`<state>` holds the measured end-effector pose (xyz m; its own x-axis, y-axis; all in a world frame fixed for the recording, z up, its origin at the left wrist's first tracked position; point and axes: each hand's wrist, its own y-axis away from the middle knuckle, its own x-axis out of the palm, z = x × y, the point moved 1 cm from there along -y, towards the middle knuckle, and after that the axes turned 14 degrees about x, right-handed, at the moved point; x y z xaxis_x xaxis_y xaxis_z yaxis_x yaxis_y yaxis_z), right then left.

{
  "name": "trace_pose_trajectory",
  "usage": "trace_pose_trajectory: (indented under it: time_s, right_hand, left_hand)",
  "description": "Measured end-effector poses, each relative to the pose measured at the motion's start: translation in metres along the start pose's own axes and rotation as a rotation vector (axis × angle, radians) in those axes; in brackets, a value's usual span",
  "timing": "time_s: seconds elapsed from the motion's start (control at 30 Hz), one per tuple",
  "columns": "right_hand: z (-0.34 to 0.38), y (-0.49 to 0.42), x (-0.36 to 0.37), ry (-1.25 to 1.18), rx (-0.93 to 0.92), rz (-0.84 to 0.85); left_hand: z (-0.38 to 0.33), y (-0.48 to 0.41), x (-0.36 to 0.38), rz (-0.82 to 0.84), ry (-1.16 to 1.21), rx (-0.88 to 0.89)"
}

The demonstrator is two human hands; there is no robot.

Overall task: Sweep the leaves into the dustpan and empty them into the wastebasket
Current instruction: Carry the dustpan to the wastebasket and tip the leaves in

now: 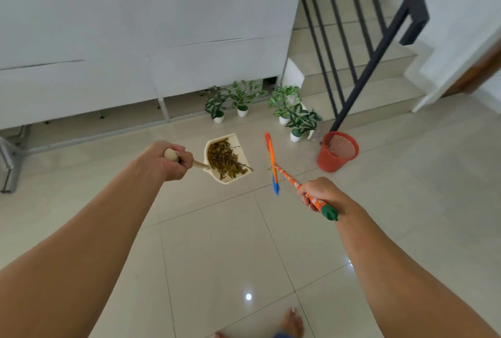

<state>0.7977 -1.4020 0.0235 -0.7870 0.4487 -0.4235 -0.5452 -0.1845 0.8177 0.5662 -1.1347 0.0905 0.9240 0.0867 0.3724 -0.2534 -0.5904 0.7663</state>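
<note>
1. My left hand (165,161) is closed round the dustpan (225,160) handle; the leaves (225,158) lie heaped in it, held above the floor (217,256).
2. My right hand (317,194) grips the broom (273,164).
3. The wastebasket (337,152) stands to the right, by the railing (366,66).
4. I should carry the pan level, then tip it low over the rim so nothing spills.

— What lines the far wall?
— Five small potted plants (284,106) in white pots, standing on the tiled floor (217,251) along the white wall (135,26).
— And at the far right?
— Steps (360,77) rise behind a dark metal railing (363,66).
</note>
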Motion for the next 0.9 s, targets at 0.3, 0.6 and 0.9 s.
trace_pose_trajectory:
  time_s: [0.3, 0.6, 0.9]
  right_hand:
    - [-0.05, -0.011, -0.093, -0.237, 0.1, -0.009]
    - [-0.1, -0.013, -0.187, -0.367, 0.163, -0.031]
    - [-0.125, -0.027, -0.265, -0.482, 0.233, -0.077]
  left_hand:
    - [0.102, 0.018, 0.086, 0.118, -0.112, -0.128]
    - [0.184, 0.034, 0.182, 0.22, -0.189, -0.223]
    - [0.233, 0.053, 0.264, 0.288, -0.232, -0.24]
